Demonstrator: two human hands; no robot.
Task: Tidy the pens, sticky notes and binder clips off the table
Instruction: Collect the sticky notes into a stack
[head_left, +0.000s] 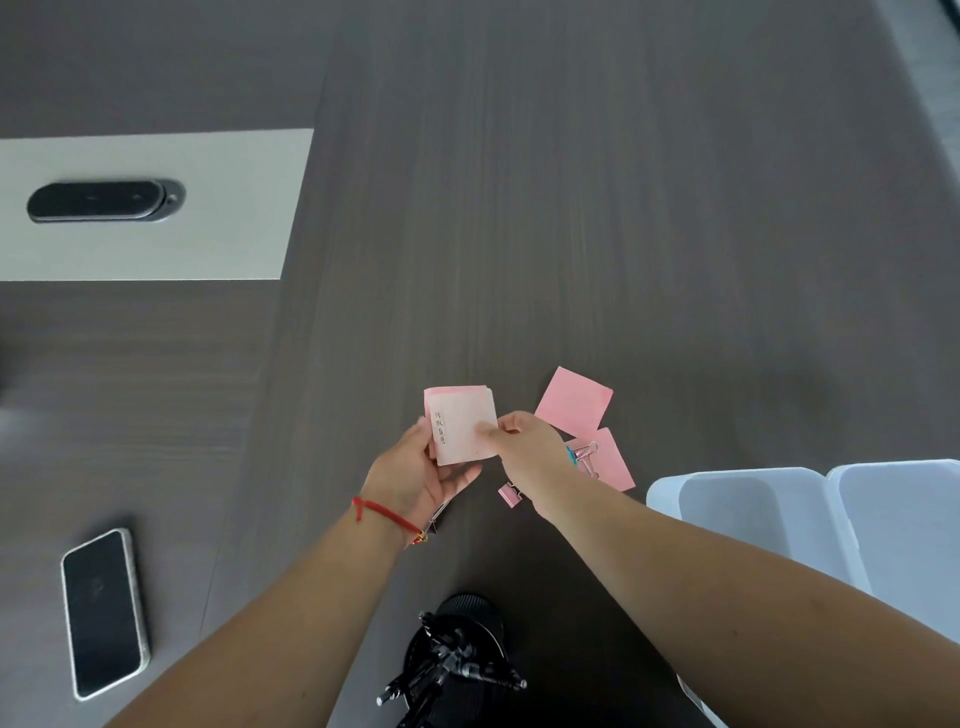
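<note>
A pink stack of sticky notes (462, 423) with small printed characters is held above the table by both hands. My left hand (415, 475) cups it from below and my right hand (522, 441) pinches its right edge. Two loose pink sticky notes lie on the table to the right, one (574, 400) farther away and one (613, 460) nearer, partly under my right wrist. A pink binder clip (589, 457) lies on the nearer note, with a bit of a blue clip (571, 454) beside it. Another pink binder clip (508, 493) lies below my right hand. A dark clip (435, 522) peeks out by my left wrist. Black pens (452, 670) stand in a black mesh cup (470, 608).
Two translucent white bins, one (737, 514) and another (904, 519), stand at the right. A black phone (104, 613) lies at the lower left. A white panel (150, 244) with a black oval device (104, 200) is at the far left on the dark wood table (571, 208).
</note>
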